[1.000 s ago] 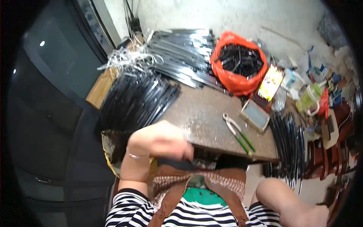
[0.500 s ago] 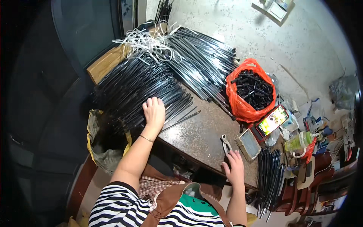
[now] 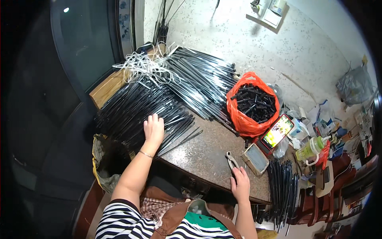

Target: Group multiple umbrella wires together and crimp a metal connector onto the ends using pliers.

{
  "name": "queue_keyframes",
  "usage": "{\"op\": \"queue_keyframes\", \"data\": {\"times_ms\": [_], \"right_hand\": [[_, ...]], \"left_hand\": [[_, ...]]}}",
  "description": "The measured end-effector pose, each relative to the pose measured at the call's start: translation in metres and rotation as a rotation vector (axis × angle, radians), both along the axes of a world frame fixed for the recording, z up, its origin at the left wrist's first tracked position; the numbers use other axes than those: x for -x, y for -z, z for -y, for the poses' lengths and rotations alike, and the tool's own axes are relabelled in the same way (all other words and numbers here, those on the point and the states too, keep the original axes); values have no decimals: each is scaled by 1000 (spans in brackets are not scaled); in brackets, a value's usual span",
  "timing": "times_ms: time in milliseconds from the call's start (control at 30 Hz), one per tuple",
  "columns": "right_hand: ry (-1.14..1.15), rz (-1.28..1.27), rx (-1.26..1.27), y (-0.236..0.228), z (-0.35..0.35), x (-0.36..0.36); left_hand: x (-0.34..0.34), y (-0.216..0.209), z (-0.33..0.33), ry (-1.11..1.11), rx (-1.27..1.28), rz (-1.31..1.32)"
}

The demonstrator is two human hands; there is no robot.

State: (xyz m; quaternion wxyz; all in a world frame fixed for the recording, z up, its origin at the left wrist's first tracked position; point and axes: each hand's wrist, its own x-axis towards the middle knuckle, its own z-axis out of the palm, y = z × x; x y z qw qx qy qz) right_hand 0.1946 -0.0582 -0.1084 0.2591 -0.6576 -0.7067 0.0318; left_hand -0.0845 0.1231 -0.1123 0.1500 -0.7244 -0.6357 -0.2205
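Note:
My left hand [image 3: 154, 129] lies on the near right part of a wide heap of thin black rods [image 3: 135, 107]. Its fingers are extended over the rods, and I see none lifted from the heap. At the table's front edge, my right hand [image 3: 241, 185] rests palm down with its fingers extended. Its fingertips touch or overlap the handle ends of metal pliers [image 3: 230, 157], whose jaws point away from me. Just right of the pliers sits a shallow rectangular box [image 3: 256, 159] with grey contents.
More glossy rods [image 3: 203, 77] lie behind the heap, with tangled white ties [image 3: 145, 69]. An orange-red bag [image 3: 246, 123] holds short black tubes [image 3: 256, 103]. A lit phone [image 3: 277, 132] stands beside it. Another rod bundle [image 3: 281, 181] overhangs the right edge. A sack [image 3: 104, 175] stands at left.
The whole view has shifted, so the table appears lower and further left. Against the rods and pliers, both hands stay in nearly the same places.

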Motion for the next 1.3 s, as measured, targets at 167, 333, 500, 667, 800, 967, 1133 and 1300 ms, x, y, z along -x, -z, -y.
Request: {"op": "queue_keyframes", "data": {"times_ms": [167,333,500,667,800,967,1133,1300], "right_hand": [[18,9,21,-3,11,-9],[116,-19,-48,-2,42,-16],[131,-145,-42,-27,50,-13],[-115,-780,-471,-74,11,63],[-400,-1096,-489,-101,-12,77],[-376,-1136,-710,-124,-31,66],[-242,-1153,-508,-117,-70,62],[-42,-1074,-639,-132,-65,28]], "left_hand": [[-2,-29,2,47,-314,181],[-31,-113,38,472,-386,657],[-69,-103,65,1345,556,1673],[-106,-71,98,1483,814,1349],[-98,-35,89,1384,409,719],[-46,34,40,328,123,168],[-42,13,40,613,41,-125],[-38,-2,99,922,373,1]]}}
